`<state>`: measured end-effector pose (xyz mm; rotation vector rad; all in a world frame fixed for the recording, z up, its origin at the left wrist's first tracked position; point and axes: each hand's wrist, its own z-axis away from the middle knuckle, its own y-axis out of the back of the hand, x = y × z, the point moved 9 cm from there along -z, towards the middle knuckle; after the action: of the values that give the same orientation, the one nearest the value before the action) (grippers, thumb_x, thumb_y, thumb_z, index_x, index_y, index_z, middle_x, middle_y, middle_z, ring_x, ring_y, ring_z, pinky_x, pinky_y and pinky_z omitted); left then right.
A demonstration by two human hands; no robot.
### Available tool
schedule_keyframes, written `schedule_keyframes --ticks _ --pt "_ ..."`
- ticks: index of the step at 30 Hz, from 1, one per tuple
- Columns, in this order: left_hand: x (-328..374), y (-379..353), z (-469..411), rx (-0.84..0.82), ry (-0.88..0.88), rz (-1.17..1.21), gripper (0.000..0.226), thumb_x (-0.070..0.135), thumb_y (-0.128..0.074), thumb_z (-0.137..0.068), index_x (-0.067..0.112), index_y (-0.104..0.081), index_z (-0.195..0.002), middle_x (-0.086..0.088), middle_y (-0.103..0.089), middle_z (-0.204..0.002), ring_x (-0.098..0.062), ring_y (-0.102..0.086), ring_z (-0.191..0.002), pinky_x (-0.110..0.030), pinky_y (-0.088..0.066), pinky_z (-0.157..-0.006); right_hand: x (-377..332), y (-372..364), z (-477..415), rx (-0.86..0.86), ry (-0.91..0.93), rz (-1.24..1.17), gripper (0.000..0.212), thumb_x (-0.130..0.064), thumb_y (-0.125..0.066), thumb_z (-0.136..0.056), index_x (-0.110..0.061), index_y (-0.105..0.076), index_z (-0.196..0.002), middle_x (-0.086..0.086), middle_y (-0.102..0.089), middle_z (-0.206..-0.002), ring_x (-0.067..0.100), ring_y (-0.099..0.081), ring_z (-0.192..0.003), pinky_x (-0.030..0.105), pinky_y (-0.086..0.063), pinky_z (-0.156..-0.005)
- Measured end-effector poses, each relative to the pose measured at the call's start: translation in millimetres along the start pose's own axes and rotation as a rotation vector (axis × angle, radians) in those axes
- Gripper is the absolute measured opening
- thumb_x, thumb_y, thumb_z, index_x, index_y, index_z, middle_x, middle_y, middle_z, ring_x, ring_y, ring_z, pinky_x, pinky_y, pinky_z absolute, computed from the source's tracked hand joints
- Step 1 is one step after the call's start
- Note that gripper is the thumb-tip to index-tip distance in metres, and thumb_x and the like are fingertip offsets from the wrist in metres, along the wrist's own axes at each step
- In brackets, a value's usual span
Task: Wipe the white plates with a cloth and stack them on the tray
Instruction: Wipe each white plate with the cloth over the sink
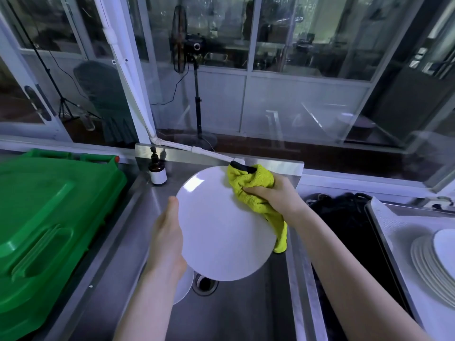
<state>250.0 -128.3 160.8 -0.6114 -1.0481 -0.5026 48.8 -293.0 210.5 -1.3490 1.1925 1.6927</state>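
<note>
Green bin (49,217): is being seen closed, left of the sink (234,311).
Left hand (167,239): is being kept clamped on the white plate (221,230), tilted above the sink.
Right hand (273,195): is being pressed, gripping the yellow cloth (253,185), on the plate's upper right edge.
Tray (394,222): is being loaded with stacked plates (433,262), far right.

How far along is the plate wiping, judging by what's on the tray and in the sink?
Done: a stack of plates already sits on the tray at the right. In hand: the left hand holds a white plate over the sink while the right hand presses a yellow cloth to its far edge. Left: at least one more plate waits in the sink, partly hidden, so the count is unclear.
</note>
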Motion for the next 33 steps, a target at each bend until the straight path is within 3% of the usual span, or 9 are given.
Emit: schedule_keyframes --ticks 5,8,10,13,17,20,26,29,33 --pt "16.1 -2.2 0.1 0.097 -0.085 0.150 0.036 0.042 -0.048 -0.101 0.022 -0.069 -0.080 0.011 -0.075 -0.069 -0.007 -0.068 -0.052 -0.023 -0.050 -0.043 54.2 -27.5 32.3 0.172 -0.244 -0.435 0.023 -0.008 -0.082 -0.075 -0.013 -0.073 -0.096 0.009 -0.077 -0.090 0.032 -0.073 -0.088 0.046 -0.060 -0.082" --pt "9.6 -3.1 -4.0 0.147 -0.047 0.189 0.032 0.042 -0.048 -0.101 0.021 -0.070 -0.098 0.006 -0.079 -0.086 -0.015 -0.072 -0.070 -0.028 -0.057 -0.062 78.8 -57.4 62.4 0.335 -0.334 -0.579 0.026 -0.005 -0.079 -0.077 -0.015 -0.072 -0.100 0.010 -0.076 -0.094 0.030 -0.073 -0.090 0.046 -0.058 -0.084" --pt "5.5 -0.5 -7.4 0.132 -0.043 0.144 0.030 0.041 -0.048 -0.101 0.021 -0.069 -0.094 0.012 -0.076 -0.081 -0.011 -0.069 -0.065 -0.025 -0.055 -0.057 77.0 -59.6 62.5 0.339 -0.365 -0.639 0.027 0.000 -0.078 -0.077 -0.010 -0.072 -0.101 0.013 -0.076 -0.094 0.030 -0.072 -0.088 0.045 -0.059 -0.082" --pt "8.6 9.0 -12.1 0.070 -0.035 0.009 0.035 0.042 -0.048 -0.101 0.020 -0.065 -0.080 0.017 -0.069 -0.061 -0.003 -0.061 -0.044 -0.018 -0.046 -0.038 50.2 -35.9 38.4 0.190 -0.305 -0.527 0.023 0.002 -0.079 -0.075 -0.002 -0.072 -0.097 0.011 -0.076 -0.080 0.023 -0.072 -0.068 0.037 -0.061 -0.064" --pt "1.6 5.0 -14.0 -0.050 0.082 -0.163 0.039 0.049 -0.056 -0.097 0.019 -0.072 -0.078 0.008 -0.071 -0.064 -0.011 -0.063 -0.047 -0.021 -0.045 -0.040 5.7 -18.7 12.0 -0.087 -0.102 -0.115 0.019 -0.002 -0.080 -0.077 -0.013 -0.074 -0.091 -0.004 -0.075 -0.070 0.006 -0.069 -0.059 0.017 -0.052 -0.052" --pt "0.1 1.5 -9.3 -0.034 0.041 -0.120 0.041 0.048 -0.057 -0.097 0.019 -0.069 -0.072 0.008 -0.068 -0.061 -0.012 -0.064 -0.048 -0.023 -0.048 -0.040 4.1 -16.1 7.4 -0.097 -0.090 -0.109 0.019 -0.004 -0.080 -0.077 -0.019 -0.073 -0.087 -0.005 -0.075 -0.071 0.006 -0.069 -0.060 0.017 -0.051 -0.052" --pt "2.8 6.3 -6.6 0.094 0.013 0.045 0.039 0.047 -0.053 -0.099 0.018 -0.067 -0.077 0.015 -0.069 -0.058 -0.004 -0.062 -0.043 -0.020 -0.045 -0.036 66.9 -30.7 48.1 0.162 -0.261 -0.547 0.022 -0.005 -0.077 -0.079 -0.010 -0.072 -0.100 0.015 -0.075 -0.094 0.033 -0.072 -0.086 0.048 -0.060 -0.078" --pt "-4.0 3.7 -8.0 0.085 0.025 0.057 0.035 0.046 -0.053 -0.100 0.018 -0.068 -0.084 0.015 -0.072 -0.062 -0.003 -0.064 -0.045 -0.019 -0.045 -0.037 87.6 -50.1 72.7 0.296 -0.322 -0.679 0.029 -0.001 -0.073 -0.081 -0.010 -0.069 -0.108 0.017 -0.074 -0.098 0.036 -0.071 -0.090 0.051 -0.058 -0.083" --pt "4.4 4.7 -21.3 -0.034 0.042 -0.188 0.039 0.053 -0.055 -0.098 0.020 -0.070 -0.086 0.011 -0.073 -0.064 -0.005 -0.065 -0.046 -0.019 -0.044 -0.036 70.5 -32.5 57.1 0.131 -0.308 -0.577 0.033 0.005 -0.074 -0.078 -0.001 -0.068 -0.110 0.022 -0.073 -0.099 0.036 -0.070 -0.087 0.052 -0.057 -0.084"
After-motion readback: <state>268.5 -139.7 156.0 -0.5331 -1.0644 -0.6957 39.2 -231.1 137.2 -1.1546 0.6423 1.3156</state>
